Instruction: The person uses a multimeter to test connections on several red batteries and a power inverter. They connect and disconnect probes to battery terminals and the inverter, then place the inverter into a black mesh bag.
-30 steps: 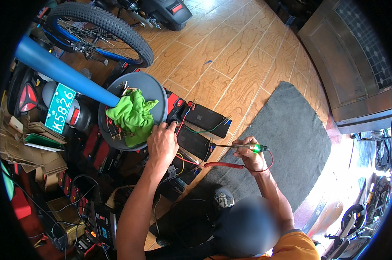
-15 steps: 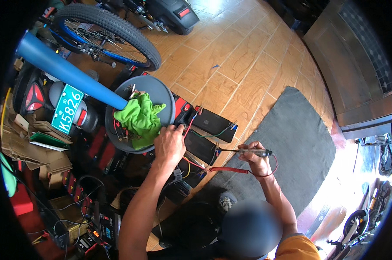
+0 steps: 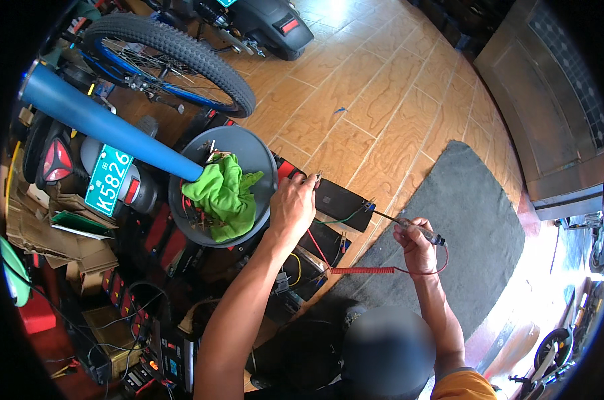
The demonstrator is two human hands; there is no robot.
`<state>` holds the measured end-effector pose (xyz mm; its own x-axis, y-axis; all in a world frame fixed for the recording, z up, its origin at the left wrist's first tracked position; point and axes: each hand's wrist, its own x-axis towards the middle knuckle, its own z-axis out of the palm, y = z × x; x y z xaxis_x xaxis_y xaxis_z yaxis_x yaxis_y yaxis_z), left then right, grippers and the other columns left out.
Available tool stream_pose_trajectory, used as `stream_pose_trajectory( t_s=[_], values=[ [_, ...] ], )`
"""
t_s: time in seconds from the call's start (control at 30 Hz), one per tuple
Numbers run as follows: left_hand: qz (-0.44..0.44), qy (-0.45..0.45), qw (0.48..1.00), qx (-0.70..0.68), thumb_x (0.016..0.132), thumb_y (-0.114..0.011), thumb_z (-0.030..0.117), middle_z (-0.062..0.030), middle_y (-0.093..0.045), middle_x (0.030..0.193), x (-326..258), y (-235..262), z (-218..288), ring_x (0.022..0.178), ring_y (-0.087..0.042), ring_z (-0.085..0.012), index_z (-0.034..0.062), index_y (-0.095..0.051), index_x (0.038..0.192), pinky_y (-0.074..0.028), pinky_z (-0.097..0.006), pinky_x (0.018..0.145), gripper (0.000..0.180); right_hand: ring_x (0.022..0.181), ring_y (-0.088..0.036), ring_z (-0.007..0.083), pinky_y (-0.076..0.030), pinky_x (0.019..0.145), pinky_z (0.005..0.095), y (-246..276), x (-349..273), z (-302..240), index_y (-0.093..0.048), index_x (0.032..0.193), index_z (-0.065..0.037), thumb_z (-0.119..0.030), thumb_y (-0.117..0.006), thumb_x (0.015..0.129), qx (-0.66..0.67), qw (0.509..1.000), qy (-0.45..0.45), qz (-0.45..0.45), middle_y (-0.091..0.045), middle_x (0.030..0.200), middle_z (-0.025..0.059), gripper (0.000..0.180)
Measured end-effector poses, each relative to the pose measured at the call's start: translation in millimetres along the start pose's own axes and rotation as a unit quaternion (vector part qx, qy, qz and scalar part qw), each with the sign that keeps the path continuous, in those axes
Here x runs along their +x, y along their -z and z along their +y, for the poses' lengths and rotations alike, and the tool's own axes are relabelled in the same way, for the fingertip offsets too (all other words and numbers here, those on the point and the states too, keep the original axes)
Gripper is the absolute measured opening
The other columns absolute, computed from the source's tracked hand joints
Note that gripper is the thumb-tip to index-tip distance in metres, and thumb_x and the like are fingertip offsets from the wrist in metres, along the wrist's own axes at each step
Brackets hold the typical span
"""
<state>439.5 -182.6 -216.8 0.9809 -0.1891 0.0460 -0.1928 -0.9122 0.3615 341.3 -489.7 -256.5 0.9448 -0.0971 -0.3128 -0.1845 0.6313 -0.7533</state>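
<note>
My right hand (image 3: 415,243) grips a probe tester (image 3: 422,231) with a clear handle and a thin metal shaft. The shaft's tip reaches the terminal at the right end of a black battery (image 3: 343,202), where a green wire (image 3: 342,219) also ends. From the handle, a red coiled lead (image 3: 362,270) runs left and up toward my left hand (image 3: 294,205). That hand pinches a small metal clip (image 3: 317,177) at the battery's far left end; its fingers partly hide the clip. A second black battery (image 3: 323,239) lies nearer me.
Left of the batteries stands a grey round basin (image 3: 265,160) holding a green cloth (image 3: 225,193) and loose parts; a blue tube (image 3: 108,120) slants above it. A bicycle wheel (image 3: 175,60) is at far left, a grey mat (image 3: 448,227) at right, cardboard (image 3: 55,227) at left.
My left hand has moved right and away from me, from the basin's edge to the clip. The probe tip has shifted from the nearer battery's end to the farther one's.
</note>
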Motion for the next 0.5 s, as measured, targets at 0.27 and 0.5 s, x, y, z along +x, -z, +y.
stream_pose_trajectory(
  t_s=[0.27, 0.5],
  values=[
    [0.042, -0.018, 0.999, 0.026, 0.101, -0.058, 0.015, -0.0194, -0.070, 0.106, 0.9, -6.7, 2.4, 0.096, -0.067, -0.0375, 0.0048, -0.071, 0.121, -0.058, -0.047, 0.082, 0.026, 0.102, -0.074, 0.0255, -0.063, 0.089, 0.0370, -0.4, 4.6, -4.0, -0.054, 0.112, -0.006, -0.006, -0.071, 0.096, -0.001, 1.000, 0.016, 0.020, -0.072, 0.116, 0.0166, 0.023],
    [0.012, -0.001, 0.999, 0.038, 0.100, -0.057, 0.011, -0.0203, -0.070, 0.110, 0.7, -2.7, 5.1, 0.101, -0.067, -0.0373, 0.0051, -0.070, 0.125, -0.058, -0.047, 0.086, 0.029, 0.106, -0.074, 0.0260, -0.061, 0.093, 0.0389, -6.1, 4.5, 1.2, -0.055, 0.111, -0.005, -0.005, -0.071, 0.095, -0.086, 0.996, 0.034, 0.020, -0.071, 0.117, 0.0165, 0.022]
  ],
)
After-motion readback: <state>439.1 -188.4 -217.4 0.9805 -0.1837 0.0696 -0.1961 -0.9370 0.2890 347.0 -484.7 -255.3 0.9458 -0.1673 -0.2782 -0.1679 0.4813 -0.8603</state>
